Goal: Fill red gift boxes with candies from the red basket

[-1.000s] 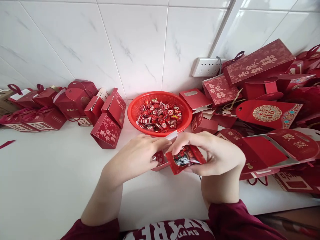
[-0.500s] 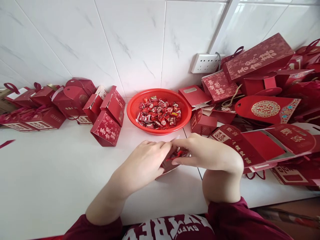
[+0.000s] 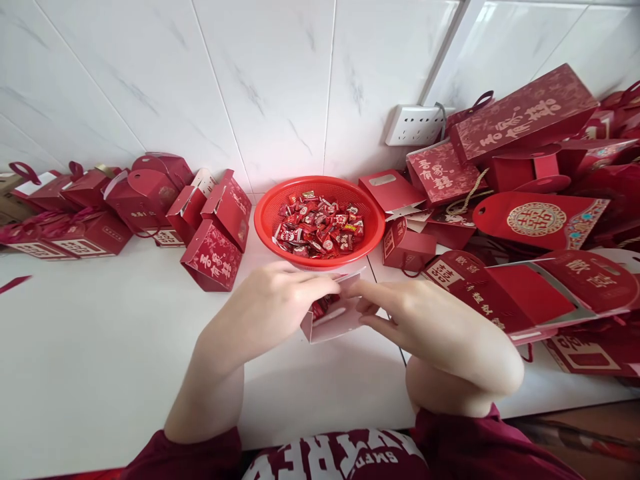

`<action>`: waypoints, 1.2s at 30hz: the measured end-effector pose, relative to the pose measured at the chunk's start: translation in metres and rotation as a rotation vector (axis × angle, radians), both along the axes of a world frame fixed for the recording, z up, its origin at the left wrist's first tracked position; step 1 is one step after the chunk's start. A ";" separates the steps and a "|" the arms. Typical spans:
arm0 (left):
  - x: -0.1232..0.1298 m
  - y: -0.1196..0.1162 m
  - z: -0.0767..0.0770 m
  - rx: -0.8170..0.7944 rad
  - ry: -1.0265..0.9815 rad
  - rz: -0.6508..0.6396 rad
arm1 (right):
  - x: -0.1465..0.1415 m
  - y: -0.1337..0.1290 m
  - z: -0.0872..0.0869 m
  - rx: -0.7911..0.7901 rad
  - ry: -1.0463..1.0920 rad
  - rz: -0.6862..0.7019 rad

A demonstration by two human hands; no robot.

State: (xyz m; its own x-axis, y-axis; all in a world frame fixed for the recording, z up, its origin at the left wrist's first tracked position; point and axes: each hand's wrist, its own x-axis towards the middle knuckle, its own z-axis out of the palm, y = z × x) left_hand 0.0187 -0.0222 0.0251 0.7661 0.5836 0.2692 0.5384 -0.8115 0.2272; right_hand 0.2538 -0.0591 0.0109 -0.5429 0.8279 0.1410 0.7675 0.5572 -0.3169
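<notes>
In front of me, an open candy box (image 3: 336,327) with a pale inner side stands between both hands. A few red wrapped candies (image 3: 323,306) show inside it, partly covered by my fingers. My left hand (image 3: 280,301) is closed on the box's left and far side, its thumb side over the opening. From the right, my right hand (image 3: 395,303) grips the far right edge near a raised flap, its fingers bent. Just beyond the box is a red plastic basket (image 3: 264,227) with many wrapped candies (image 3: 320,227) in it.
Red gift boxes (image 3: 213,260) stand in a row along the wall at left. A heap of red boxes (image 3: 530,293) fills the right side, some folded open. A white power strip (image 3: 414,125) is against the tiled wall. A red ribbon scrap (image 3: 15,284) lies far left.
The box has tilted and its pale inner side now shows. My right hand has moved slightly right, off the candies to the box's edge; my left hand has shifted a little left and up.
</notes>
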 end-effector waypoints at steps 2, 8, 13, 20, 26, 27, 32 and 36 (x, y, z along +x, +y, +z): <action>-0.004 0.005 0.000 0.014 -0.022 0.007 | -0.006 -0.002 -0.001 0.025 -0.091 -0.027; -0.015 0.020 0.000 -0.293 0.031 0.076 | -0.031 0.010 -0.008 0.036 -0.289 0.051; -0.017 0.020 0.003 -0.468 0.054 0.080 | -0.035 0.017 -0.007 0.014 -0.260 0.027; -0.009 0.015 0.003 -0.542 0.118 0.057 | -0.015 0.041 0.003 -0.157 0.511 0.346; -0.009 0.012 0.006 -0.520 0.161 0.096 | 0.004 0.133 -0.039 -0.246 0.312 -0.197; -0.009 0.012 0.006 -0.514 0.162 0.101 | 0.003 0.148 -0.048 -0.348 0.098 -0.130; -0.010 0.012 0.007 -0.522 0.151 0.133 | -0.022 0.184 -0.065 -0.503 -0.137 0.099; -0.011 0.013 0.008 -0.543 0.153 0.162 | -0.031 0.194 -0.057 -0.406 -0.172 0.063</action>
